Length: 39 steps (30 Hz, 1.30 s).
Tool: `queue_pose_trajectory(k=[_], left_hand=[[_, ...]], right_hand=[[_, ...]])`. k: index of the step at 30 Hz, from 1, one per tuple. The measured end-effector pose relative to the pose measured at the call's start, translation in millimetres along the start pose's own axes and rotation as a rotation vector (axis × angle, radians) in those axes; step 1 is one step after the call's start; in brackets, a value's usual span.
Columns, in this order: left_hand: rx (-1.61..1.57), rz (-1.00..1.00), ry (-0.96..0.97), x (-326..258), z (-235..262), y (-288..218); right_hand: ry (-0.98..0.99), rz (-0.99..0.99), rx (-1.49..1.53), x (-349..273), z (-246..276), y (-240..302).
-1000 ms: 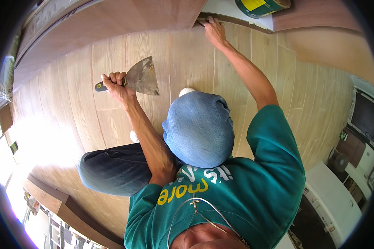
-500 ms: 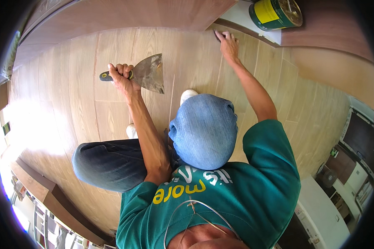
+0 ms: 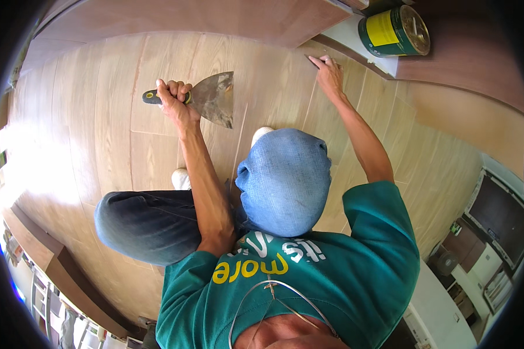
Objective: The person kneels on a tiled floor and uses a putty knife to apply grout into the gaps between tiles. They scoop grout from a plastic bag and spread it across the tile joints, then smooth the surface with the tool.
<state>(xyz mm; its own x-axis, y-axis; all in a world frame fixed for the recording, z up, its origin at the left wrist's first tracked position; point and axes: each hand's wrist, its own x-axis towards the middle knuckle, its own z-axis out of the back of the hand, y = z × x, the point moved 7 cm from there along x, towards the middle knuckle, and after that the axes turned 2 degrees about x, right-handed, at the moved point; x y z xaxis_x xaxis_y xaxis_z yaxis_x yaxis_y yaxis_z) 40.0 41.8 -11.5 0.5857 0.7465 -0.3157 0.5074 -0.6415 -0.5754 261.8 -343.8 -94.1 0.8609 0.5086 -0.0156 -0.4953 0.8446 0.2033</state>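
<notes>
My left hand (image 3: 177, 104) is closed round the dark handle of a broad putty knife (image 3: 216, 100). Its wide metal blade, smeared with residue, points right and is held above the wood-look plank floor (image 3: 151, 151). Farther off to the right, my right hand (image 3: 330, 75) grips a small, thin dark tool (image 3: 312, 59), whose kind I cannot make out. That tool's tip is at the floor near a corner of the brown panelling; my fingers cover the rest of it.
A green and yellow can (image 3: 393, 32) stands at the far right, beside a white surface. Brown panelling (image 3: 186, 23) borders the far side of the floor. At the lower left is a long brown board (image 3: 46, 262). My bent knee (image 3: 285, 180) rises between my arms.
The whole view has shifted a little. My right hand has drawn slightly toward me, away from the panel corner, with the dark tool. My left hand still holds the putty knife.
</notes>
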Motion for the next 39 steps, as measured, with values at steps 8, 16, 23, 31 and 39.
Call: queue_pose_trajectory(k=[8, 16, 23, 31, 39], left_hand=[[-0.031, 0.022, 0.002, -0.7, -5.6, 3.5], [-0.286, 0.112, -0.131, 11.0, 33.2, 18.4], [-0.384, 0.229, -0.265, 16.7, 45.3, 34.4], [-0.556, 0.122, -0.069, 33.6, 31.8, -36.9], [-0.531, 0.17, -0.058, 35.3, 21.2, -39.2]], right_hand=[[-0.074, -0.092, -0.011, -1.3, 8.1, -12.3], [-0.209, 0.163, 0.71, -77.8, 83.8, 169.8], [-0.35, 0.313, 0.788, -81.3, 69.3, 254.6], [-0.085, 0.311, 0.757, -118.4, 10.3, 234.8], [0.048, 0.226, 1.031, -125.1, -15.6, 278.9]])
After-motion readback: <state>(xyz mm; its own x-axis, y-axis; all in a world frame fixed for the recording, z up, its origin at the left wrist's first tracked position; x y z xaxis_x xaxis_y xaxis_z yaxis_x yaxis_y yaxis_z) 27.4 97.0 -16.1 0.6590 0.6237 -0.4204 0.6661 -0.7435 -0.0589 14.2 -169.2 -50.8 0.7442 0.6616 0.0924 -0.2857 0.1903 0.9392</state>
